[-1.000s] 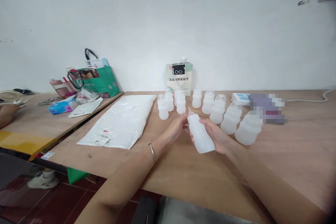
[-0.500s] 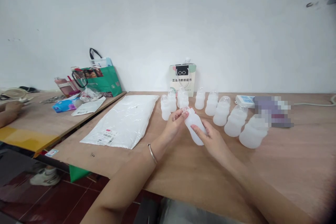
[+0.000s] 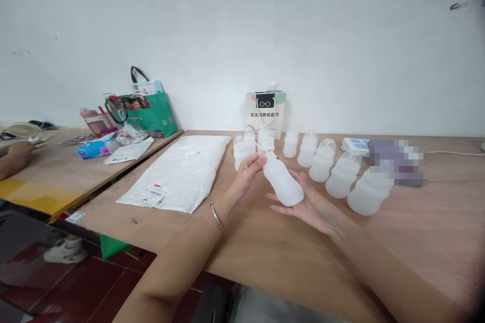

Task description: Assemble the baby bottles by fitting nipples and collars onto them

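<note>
A frosted white baby bottle (image 3: 283,181) is held tilted above the table, its capped top toward the upper left and its base toward the lower right. My left hand (image 3: 246,171) is closed on the top end, thumb and fingers pinching around it. Against the lower body lies my right hand (image 3: 312,207), its palm beside and beneath the bottle and its fingers spread, not wrapped round. Several similar bottles with clear dome caps stand behind, such as one bottle (image 3: 322,161) to the right and another bottle (image 3: 239,154) by my left hand.
Left of my hands lies a white plastic mailer (image 3: 178,171). A paper bag (image 3: 267,116) stands at the wall. A white box (image 3: 356,146) and a blurred purple item (image 3: 386,159) lie at right. Another person's hand (image 3: 18,154) rests on the neighbouring table (image 3: 49,176).
My right hand has loosened its grip and opened its fingers under the bottle. The bottle's base has swung a little to the right, while my left hand still pinches the top.
</note>
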`<state>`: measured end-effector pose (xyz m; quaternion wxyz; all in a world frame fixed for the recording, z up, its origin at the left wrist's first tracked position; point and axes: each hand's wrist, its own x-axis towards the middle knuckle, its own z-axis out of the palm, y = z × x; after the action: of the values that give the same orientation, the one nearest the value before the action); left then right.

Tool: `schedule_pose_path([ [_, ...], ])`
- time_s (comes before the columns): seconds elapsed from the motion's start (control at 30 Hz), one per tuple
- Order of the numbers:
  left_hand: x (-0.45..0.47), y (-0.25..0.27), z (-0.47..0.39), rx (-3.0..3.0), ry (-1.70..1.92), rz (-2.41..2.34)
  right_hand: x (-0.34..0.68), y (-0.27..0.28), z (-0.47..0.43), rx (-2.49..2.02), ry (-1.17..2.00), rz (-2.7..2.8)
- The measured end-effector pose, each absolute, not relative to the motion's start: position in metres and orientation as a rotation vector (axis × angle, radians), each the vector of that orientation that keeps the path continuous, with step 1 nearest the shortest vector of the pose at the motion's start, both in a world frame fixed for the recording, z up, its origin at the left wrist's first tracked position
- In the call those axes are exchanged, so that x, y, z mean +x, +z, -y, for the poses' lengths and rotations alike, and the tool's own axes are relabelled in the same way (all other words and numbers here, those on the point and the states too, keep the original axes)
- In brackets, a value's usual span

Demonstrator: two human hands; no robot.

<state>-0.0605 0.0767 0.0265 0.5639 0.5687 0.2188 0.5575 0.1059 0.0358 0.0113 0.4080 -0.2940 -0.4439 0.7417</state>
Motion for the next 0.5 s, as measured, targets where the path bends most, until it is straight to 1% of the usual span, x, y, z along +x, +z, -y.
schedule_pose_path([
  [0.07, -0.060, 0.026, -0.075, 1.357, 1.299, -0.530, 0.106, 0.011, -0.036, -0.788, 1.946, 1.212],
  [0.1, -0.059, 0.026, -0.075, 1.363, 1.299, -0.545, 0.106, 0.011, -0.036, -0.830, 1.895, 1.293],
  [0.13, -0.058, 0.025, -0.075, 1.366, 1.305, -0.561, 0.105, 0.011, -0.037, -0.891, 1.767, 1.389],
  [0.2, -0.056, 0.022, -0.075, 1.363, 1.315, -0.591, 0.105, 0.009, -0.039, -1.059, 1.332, 1.599],
  [0.3, -0.053, 0.017, -0.077, 1.308, 1.356, -0.669, 0.104, 0.007, -0.039, -1.285, 0.514, 1.893],
  [0.37, -0.055, 0.016, -0.079, 1.236, 1.434, -0.746, 0.108, 0.009, -0.033, -1.299, 0.058, 1.982],
  [0.43, -0.058, 0.017, -0.081, 1.190, 1.521, -0.799, 0.116, 0.014, -0.022, -1.223, -0.158, 1.947],
  [0.5, -0.062, 0.019, -0.082, 1.205, 1.544, -0.809, 0.128, 0.018, -0.008, -1.153, -0.138, 1.774],
])
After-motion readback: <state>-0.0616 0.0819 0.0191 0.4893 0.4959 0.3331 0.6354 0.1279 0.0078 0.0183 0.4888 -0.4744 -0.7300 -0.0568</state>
